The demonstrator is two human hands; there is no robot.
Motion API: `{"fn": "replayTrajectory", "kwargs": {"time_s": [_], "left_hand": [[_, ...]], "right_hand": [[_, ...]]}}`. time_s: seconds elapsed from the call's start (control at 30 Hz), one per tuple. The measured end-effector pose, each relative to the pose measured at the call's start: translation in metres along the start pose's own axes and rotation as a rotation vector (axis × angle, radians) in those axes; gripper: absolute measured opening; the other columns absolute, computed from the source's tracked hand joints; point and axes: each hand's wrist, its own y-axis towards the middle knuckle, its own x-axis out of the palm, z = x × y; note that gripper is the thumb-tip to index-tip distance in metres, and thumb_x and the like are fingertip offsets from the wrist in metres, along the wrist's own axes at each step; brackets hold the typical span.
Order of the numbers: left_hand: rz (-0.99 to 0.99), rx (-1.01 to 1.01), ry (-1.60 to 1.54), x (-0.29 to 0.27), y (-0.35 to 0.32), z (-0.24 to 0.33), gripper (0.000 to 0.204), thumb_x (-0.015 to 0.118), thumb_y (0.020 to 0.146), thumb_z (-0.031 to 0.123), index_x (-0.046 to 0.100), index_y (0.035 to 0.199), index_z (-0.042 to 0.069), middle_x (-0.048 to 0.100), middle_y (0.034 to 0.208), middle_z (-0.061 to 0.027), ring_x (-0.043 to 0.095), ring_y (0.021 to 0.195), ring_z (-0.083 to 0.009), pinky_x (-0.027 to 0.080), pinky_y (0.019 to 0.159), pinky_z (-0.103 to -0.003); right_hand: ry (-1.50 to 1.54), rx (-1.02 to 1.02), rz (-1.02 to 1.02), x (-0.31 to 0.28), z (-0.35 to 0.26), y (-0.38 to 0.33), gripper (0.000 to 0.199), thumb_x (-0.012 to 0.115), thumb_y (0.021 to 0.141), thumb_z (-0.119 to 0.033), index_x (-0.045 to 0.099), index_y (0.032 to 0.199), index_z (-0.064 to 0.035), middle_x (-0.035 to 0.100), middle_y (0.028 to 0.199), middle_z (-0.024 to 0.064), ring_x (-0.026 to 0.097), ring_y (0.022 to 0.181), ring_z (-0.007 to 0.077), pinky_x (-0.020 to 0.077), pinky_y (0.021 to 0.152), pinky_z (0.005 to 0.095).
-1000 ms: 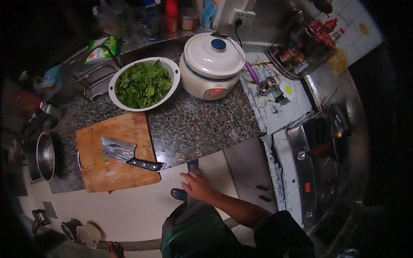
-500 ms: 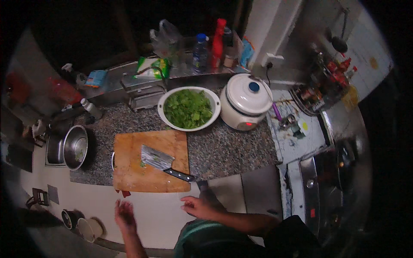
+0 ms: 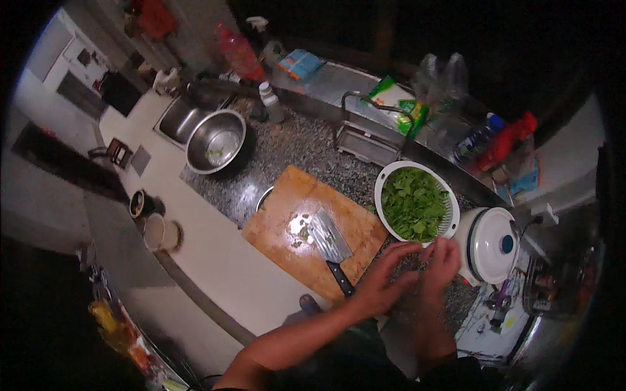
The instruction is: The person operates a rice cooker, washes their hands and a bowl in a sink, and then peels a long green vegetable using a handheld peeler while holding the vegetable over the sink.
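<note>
Both grips empty, round perforated white colander (image 3: 450, 215)

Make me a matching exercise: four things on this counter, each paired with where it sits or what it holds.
Things:
1. cleaver
2. colander
3. steel bowl
4. rice cooker

Places or states:
A. full of green leaves
B. lying on the cutting board
C. lid on, right of the colander
D. nearly empty, beside the sink

Pairs: 1-B, 2-A, 3-D, 4-C
</note>
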Motion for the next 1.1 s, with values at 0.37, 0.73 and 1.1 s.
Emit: {"fn": "replayTrajectory", "kwargs": {"time_s": [0.37,0.73,1.1], "left_hand": [[0.493,-0.556,0.652,-0.16,-0.141,-0.116,0.023,0.064,0.079,0.008,0.057,0.099,0.001,0.06,0.091,-0.0075,0.058,0.084,-0.015,0.05,0.069,-0.029],[0.386,-0.395,0.53,-0.242,-0.053,-0.168,0.029,0.063,0.076,0.012,0.057,0.102,0.003,0.057,0.088,-0.0132,0.057,0.082,-0.0257,0.048,0.074,-0.034],[-0.337,-0.195,1.135,-0.238,-0.02,-0.184,0.015,0.051,0.078,0.013,0.06,0.084,0.002,0.057,0.088,-0.02,0.058,0.082,-0.0364,0.048,0.071,-0.043]], "right_hand": [[-1.031,-0.215,-0.894,0.065,0.115,-0.085,0.054,0.065,0.072,-0.03,0.048,0.119,-0.0074,0.049,0.105,0.0162,0.049,0.098,0.0368,0.0426,0.08,0.0456],[-0.323,0.474,-0.534,0.063,0.135,-0.108,0.033,0.05,0.082,-0.005,0.047,0.115,-0.0019,0.051,0.072,0.0065,0.053,0.064,0.0168,0.0451,0.059,0.0306],[-0.008,0.691,-0.151,0.112,0.139,-0.174,0.017,0.054,0.088,-0.017,0.054,0.098,-0.0033,0.055,0.076,0.0016,0.053,0.06,0.0098,0.0445,0.053,0.0251]]}}
